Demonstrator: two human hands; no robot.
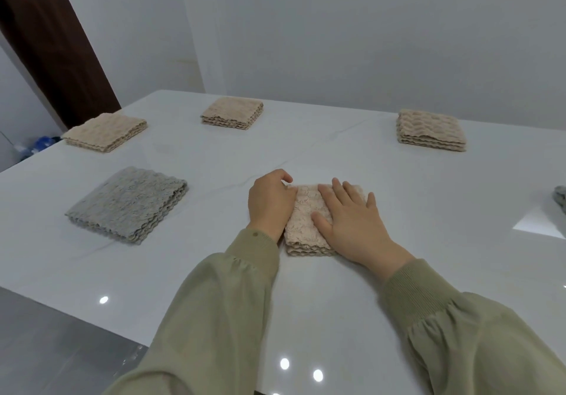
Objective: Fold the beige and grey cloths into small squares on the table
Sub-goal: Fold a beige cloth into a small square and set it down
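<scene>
A folded beige cloth (303, 220) lies in the middle of the white table (398, 198). My right hand (352, 223) rests flat on its right half, fingers spread. My left hand (269, 204) presses against the cloth's left edge with fingers curled. A folded grey cloth (128, 203) sits to the left. Three folded beige cloths lie further back: one at the far left (105, 132), one at the back centre (232, 113), one at the back right (430, 130).
A bit of grey cloth (561, 197) shows at the right frame edge. A dark wooden door frame (55, 45) stands behind the table's far left corner. The table's near left edge drops to a grey floor (46, 342).
</scene>
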